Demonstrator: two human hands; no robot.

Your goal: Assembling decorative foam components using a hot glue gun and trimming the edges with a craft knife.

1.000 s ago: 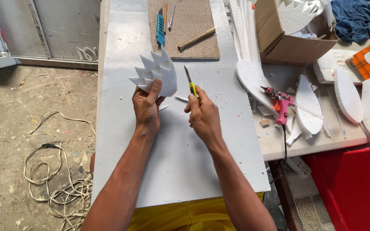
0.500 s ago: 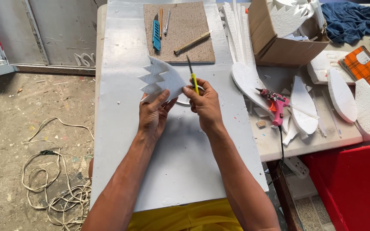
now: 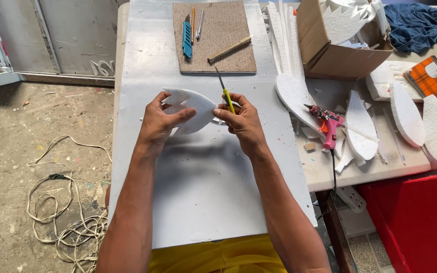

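- Big white foam board covers the table, with dusty floor at the left of the frame.
- Left hand pinches a white foam cutout with jagged teeth, mid frame.
- Right hand is closed around a yellow craft knife, blade pointing up.
- Trimming step, I think; next needs the blade tip on the foam edge.

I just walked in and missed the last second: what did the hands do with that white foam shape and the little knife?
The left hand has turned the white foam piece from standing with its jagged points upward to lying sideways, points to the left, and lowered it nearer the foam sheet. The right hand moved in to touch its tip, keeping the yellow knife. The tools on the brown board lie unchanged.
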